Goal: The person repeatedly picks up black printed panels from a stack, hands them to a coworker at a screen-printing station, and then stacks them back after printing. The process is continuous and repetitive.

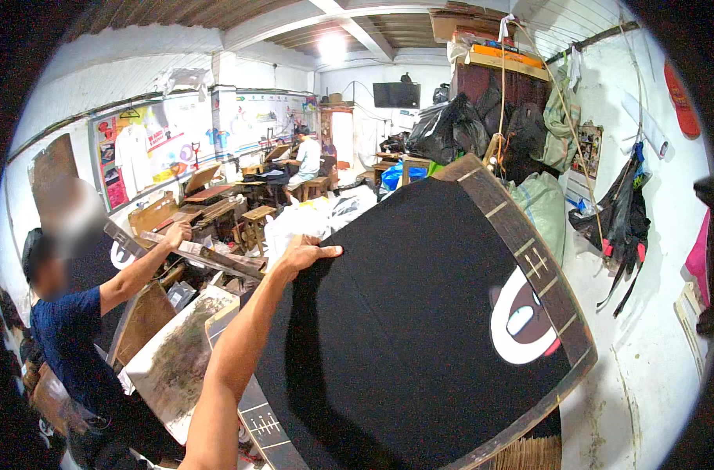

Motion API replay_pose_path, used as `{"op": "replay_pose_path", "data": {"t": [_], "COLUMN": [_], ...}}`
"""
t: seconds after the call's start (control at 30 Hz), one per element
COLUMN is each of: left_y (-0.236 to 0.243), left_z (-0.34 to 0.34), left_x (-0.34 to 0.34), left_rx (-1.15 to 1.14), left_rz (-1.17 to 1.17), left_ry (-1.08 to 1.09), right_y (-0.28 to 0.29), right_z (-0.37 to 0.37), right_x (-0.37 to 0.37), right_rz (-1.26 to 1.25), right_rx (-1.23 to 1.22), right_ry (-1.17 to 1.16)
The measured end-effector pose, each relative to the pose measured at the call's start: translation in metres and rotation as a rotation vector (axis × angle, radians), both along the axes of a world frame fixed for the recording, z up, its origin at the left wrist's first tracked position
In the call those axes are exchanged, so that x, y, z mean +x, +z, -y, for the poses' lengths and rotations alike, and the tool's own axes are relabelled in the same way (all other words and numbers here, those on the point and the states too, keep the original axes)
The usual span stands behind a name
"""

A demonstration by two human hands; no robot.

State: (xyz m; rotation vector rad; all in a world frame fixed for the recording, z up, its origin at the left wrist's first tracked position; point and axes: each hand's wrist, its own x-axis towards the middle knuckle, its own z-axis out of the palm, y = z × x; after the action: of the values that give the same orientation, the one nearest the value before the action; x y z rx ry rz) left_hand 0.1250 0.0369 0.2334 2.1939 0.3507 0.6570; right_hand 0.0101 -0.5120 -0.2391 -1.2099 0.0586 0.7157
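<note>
A large flat board (557, 301) with a dark wooden border and pale ruled marks fills the front of the view, tilted. Black fabric (404, 313) covers most of its face. A printed white cartoon eye shape (521, 321) with brown and a bit of red shows near its right edge. My left hand (302, 254) is closed on the far left edge, thumb lying over the fabric and fingers partly hidden behind. My left forearm throws a curved shadow across the cloth. My right hand is not in view.
A co-worker in a navy shirt (71, 329) at left grips a similar board (208, 254). Stained boards (177, 360) lean between us. White plastic bags (298, 223), stools (259, 219) and a seated person (306, 160) are beyond. Sacks (541, 207) and a hanging black bag (631, 204) line the right.
</note>
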Motion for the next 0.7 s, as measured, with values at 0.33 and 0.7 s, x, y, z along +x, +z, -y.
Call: {"op": "replay_pose_path", "data": {"t": [0.33,0.7], "left_y": [-0.063,-0.2], "left_z": [0.12,0.155], "left_x": [-0.02,0.017], "left_rx": [0.486,0.781], "left_rz": [-0.07,-0.044], "left_ry": [-0.255,-1.002], "right_y": [0.111,0.285], "right_z": [-0.082,-0.217], "right_x": [-0.009,0.128], "right_rz": [1.417,1.109], "right_rx": [-0.724,-0.991], "right_ry": [0.552,0.599]}}
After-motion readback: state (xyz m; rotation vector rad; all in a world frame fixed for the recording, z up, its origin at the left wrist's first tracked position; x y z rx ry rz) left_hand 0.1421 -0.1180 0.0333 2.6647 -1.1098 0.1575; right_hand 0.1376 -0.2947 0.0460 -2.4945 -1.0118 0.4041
